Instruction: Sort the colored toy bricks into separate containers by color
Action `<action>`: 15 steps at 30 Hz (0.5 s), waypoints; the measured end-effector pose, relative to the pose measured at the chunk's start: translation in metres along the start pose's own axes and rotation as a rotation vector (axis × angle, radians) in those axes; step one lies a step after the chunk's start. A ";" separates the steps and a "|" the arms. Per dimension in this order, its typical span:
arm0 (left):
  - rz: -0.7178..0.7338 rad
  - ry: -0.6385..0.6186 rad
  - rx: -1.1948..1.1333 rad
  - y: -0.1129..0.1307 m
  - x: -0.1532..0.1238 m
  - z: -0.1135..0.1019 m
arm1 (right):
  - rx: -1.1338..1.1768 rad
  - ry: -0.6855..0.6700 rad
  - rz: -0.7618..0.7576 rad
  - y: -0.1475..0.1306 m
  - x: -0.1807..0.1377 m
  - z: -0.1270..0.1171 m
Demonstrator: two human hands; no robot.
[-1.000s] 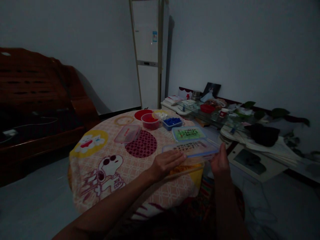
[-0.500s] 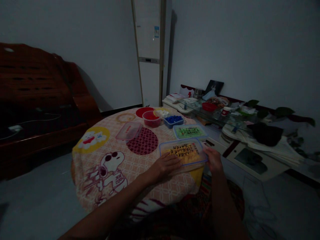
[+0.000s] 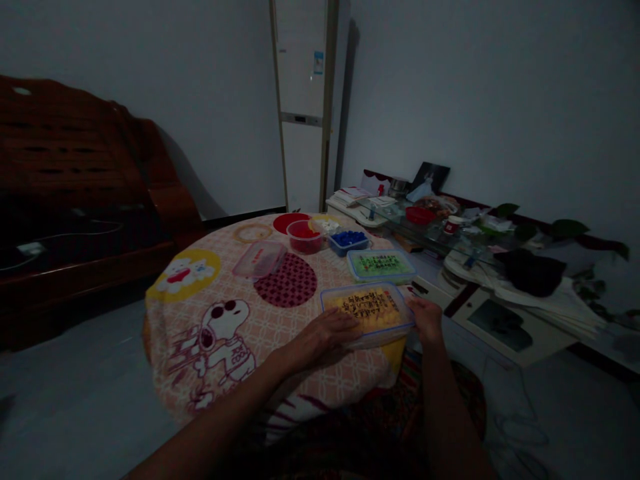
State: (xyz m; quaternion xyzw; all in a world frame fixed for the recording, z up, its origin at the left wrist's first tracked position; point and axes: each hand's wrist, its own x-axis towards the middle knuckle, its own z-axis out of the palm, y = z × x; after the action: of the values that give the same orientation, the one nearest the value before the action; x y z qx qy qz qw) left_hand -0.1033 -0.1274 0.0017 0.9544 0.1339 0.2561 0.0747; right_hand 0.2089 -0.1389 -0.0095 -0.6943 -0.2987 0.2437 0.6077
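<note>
A clear lid (image 3: 350,294) with a blue rim and dark writing covers a plastic food container holding yellow pieces (image 3: 385,321), near the right front edge of the round table. My left hand (image 3: 327,331) lies over the lid's left front part, fingers stretched out flat; its thumb is hidden. At the right end, my right hand (image 3: 425,317) is closed on the lid's edge, thumb towards the top. Whether the lid is latched, I cannot tell. Just behind stands a similar lidded container with green contents (image 3: 381,265).
An uncovered container of blue pieces (image 3: 349,240) and a round tub with red contents (image 3: 305,238) stand farther back. A pinkish lid (image 3: 260,259) lies left on the patterned tablecloth (image 3: 293,320). A cluttered glass-topped cabinet (image 3: 400,220) is at right, a wooden bench (image 3: 75,167) at left.
The lid with the blue rim sits slightly lower in view and its yellow contents show more clearly. Both hands keep nearly the same places on it. The view has shifted slightly.
</note>
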 end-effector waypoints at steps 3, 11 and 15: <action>-0.003 0.010 -0.004 -0.003 -0.002 0.002 | -0.081 0.002 -0.059 0.002 0.005 0.001; 0.007 0.032 -0.022 0.002 -0.004 0.010 | -0.371 -0.075 -0.190 -0.002 0.008 -0.008; -0.247 0.174 -0.029 -0.011 0.002 0.007 | -0.399 -0.086 -0.238 -0.003 0.004 -0.003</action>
State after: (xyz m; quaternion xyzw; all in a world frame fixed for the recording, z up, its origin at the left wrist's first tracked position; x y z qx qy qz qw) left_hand -0.1002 -0.1172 -0.0057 0.9036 0.2526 0.3288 0.1077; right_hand 0.2129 -0.1380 -0.0060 -0.7496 -0.4466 0.1357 0.4693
